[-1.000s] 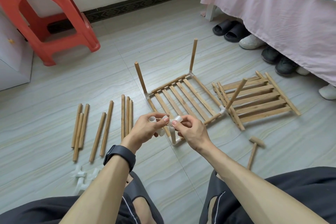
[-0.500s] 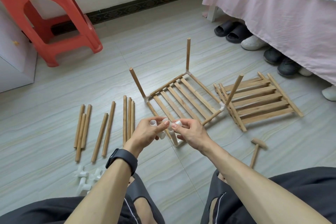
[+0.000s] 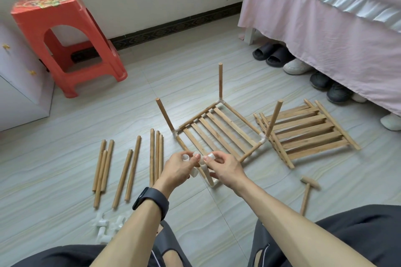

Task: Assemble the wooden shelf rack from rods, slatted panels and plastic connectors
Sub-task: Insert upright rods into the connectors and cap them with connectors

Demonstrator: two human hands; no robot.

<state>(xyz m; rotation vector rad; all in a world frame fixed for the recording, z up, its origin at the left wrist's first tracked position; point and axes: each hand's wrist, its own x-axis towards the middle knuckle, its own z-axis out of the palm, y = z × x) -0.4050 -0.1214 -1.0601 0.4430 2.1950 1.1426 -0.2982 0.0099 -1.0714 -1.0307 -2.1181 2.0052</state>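
While the left hand (image 3: 179, 169) and right hand (image 3: 226, 170) meet in front of the knees, each pinches an arm of one white plastic connector (image 3: 211, 155) between thumb and fingertips; the connector is held over the near corner of the slatted panel (image 3: 217, 134), which lies flat on the floor (image 3: 65, 158) with three upright rods (image 3: 220, 80) at its other corners; loose rods (image 3: 130, 171) lie to the left, spare connectors (image 3: 103, 226) nearer the person; spare panels (image 3: 308, 132) and a wooden mallet (image 3: 307, 193) lie to the right.
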